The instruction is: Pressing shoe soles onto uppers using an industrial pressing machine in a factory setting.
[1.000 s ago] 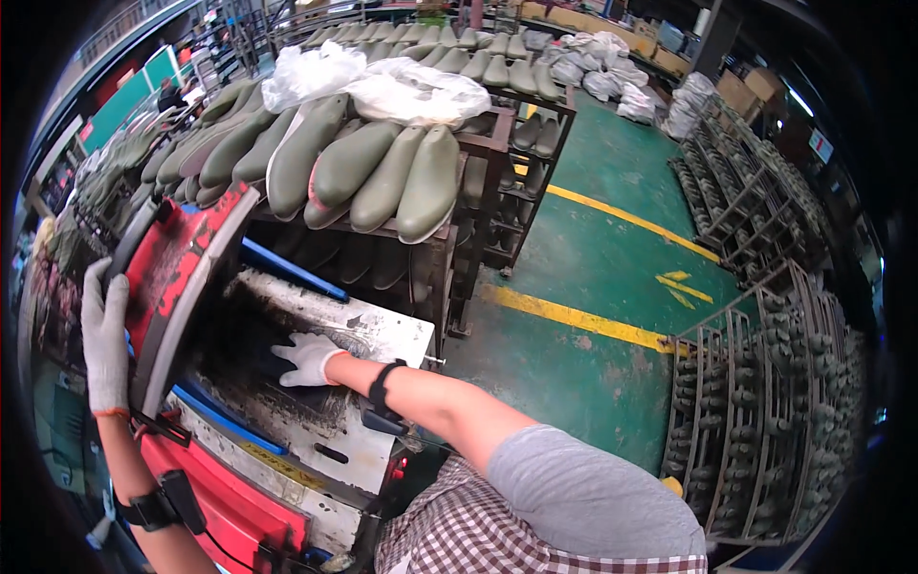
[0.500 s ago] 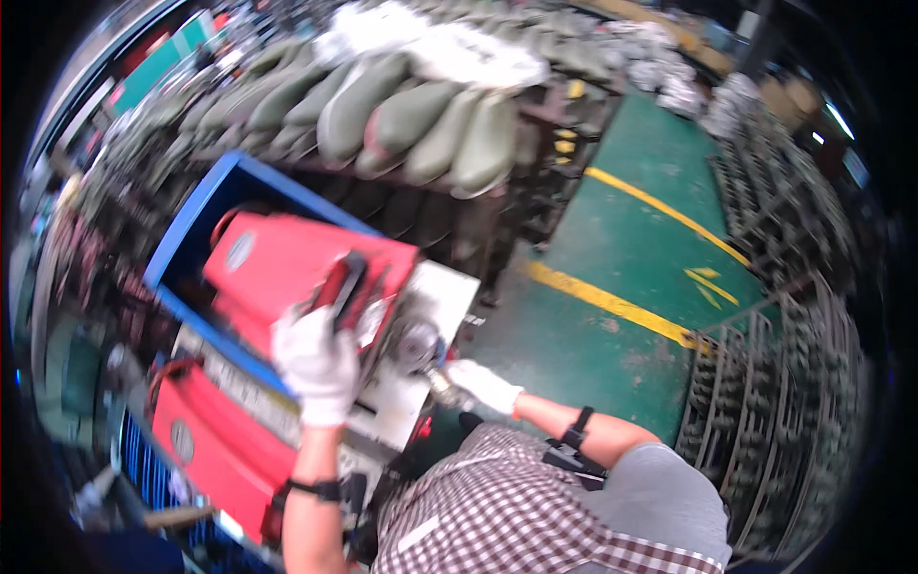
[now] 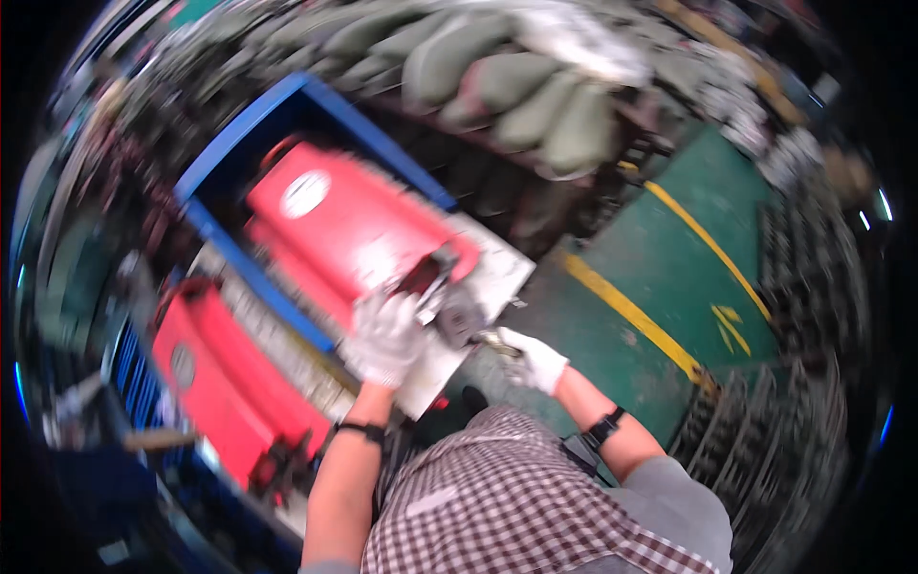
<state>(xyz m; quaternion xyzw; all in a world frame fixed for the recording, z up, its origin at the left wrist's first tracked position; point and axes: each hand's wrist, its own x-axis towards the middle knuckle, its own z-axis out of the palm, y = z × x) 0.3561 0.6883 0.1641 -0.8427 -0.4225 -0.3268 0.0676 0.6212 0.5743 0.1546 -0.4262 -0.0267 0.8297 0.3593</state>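
Observation:
In a white glove, my left hand [image 3: 384,335] is at the near end of a red machine housing [image 3: 354,225]. Its fingers look curled against a small dark and silvery piece [image 3: 426,275]; blur hides what it is. A round grey metal wheel [image 3: 461,320] sits just right of that hand. My right hand [image 3: 534,362], also gloved in white, is closed around a small brass-coloured handle [image 3: 492,340] beside the wheel. The housing lies partly in a blue tray [image 3: 215,230], and a pale metal plate [image 3: 502,263] shows under its near end.
A second red machine [image 3: 225,383] stands at the left. Green-grey shoe forms [image 3: 459,57] crowd the rack beyond the tray. Metal racks [image 3: 755,450] line the right side of a green floor [image 3: 660,258] with yellow lines.
The view has turned, so the machine and racks sit differently in it. My left hand has come down to the machine's near end, closer to the wheel. My right hand stays near the wheel.

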